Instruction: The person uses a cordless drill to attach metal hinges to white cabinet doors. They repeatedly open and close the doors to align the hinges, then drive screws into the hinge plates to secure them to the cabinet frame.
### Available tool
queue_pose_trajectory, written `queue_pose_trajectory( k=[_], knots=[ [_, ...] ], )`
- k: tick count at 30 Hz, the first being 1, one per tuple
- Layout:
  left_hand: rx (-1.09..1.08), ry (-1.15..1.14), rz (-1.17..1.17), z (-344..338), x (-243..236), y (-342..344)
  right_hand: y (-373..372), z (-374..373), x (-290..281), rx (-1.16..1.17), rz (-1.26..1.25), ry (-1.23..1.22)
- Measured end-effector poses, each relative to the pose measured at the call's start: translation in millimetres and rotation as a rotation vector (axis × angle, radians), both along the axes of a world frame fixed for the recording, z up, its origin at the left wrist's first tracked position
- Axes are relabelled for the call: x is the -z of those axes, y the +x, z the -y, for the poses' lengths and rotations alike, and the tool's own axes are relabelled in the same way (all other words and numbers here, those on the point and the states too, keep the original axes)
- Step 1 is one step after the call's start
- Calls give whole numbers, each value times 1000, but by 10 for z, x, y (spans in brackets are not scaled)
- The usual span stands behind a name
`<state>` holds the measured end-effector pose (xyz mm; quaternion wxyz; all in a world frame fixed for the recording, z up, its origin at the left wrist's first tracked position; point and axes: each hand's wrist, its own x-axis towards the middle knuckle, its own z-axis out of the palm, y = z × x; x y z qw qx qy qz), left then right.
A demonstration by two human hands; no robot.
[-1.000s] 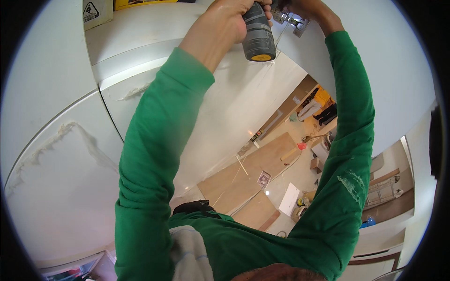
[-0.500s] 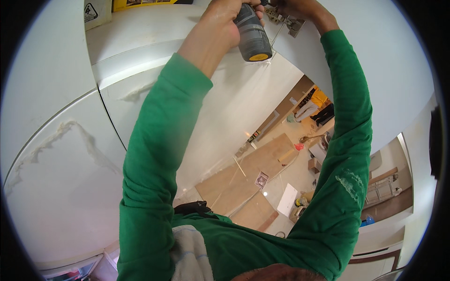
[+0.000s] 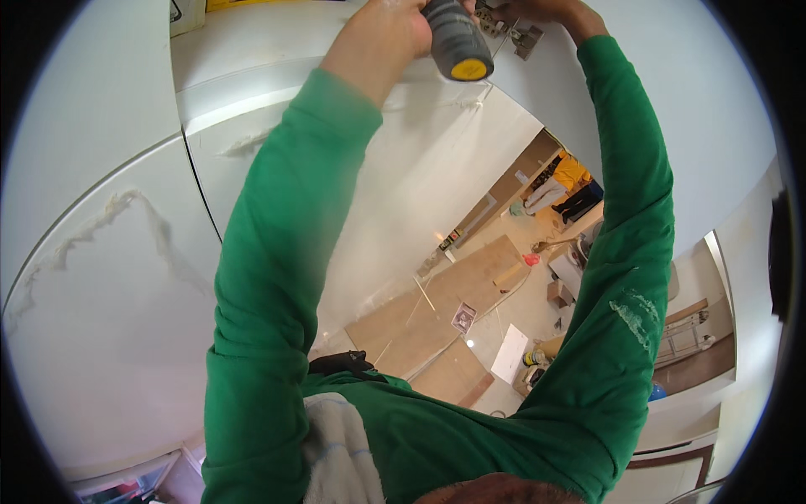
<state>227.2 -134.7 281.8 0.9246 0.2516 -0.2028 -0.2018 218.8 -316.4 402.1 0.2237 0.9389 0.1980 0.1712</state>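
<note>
We find the power tool [image 3: 460, 42] just past twelve o'clock, near the top edge of the view, its yellow end cap facing us. Our left hand [image 3: 395, 23], at twelve, is wrapped round its body. Our right hand [image 3: 550, 10], at one o'clock, reaches up just beside a hinge-like metal fitting [image 3: 527, 42]; its fingers are partly hidden, so we cannot tell whether it grips anything. The tool's working tip is out of sight too. Overhead like this, we would do best to brace both elbows, hold the tool in line, press evenly and keep our right fingers clear of the tip. Farther out, brown boards [image 3: 470, 281] lie on the floor toward five o'clock.
</note>
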Motion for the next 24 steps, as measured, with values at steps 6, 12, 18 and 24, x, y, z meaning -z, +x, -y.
queue_pose_trajectory(
  k=[6, 12, 18, 24],
  knots=[
    [91, -47, -7, -56, 16, -44, 2, -152, -44, -59, -186, 165],
    [179, -61, 3, 59, 54, -67, -176, 102, -8, -41, -140, 99],
    [181, -82, 220, -71, 271, 14, -59, 140, 76, -248, -230, 246],
    [52, -78, 143, -51, 164, 67, 73, -6, -15, -288, -313, 254]
  ],
)
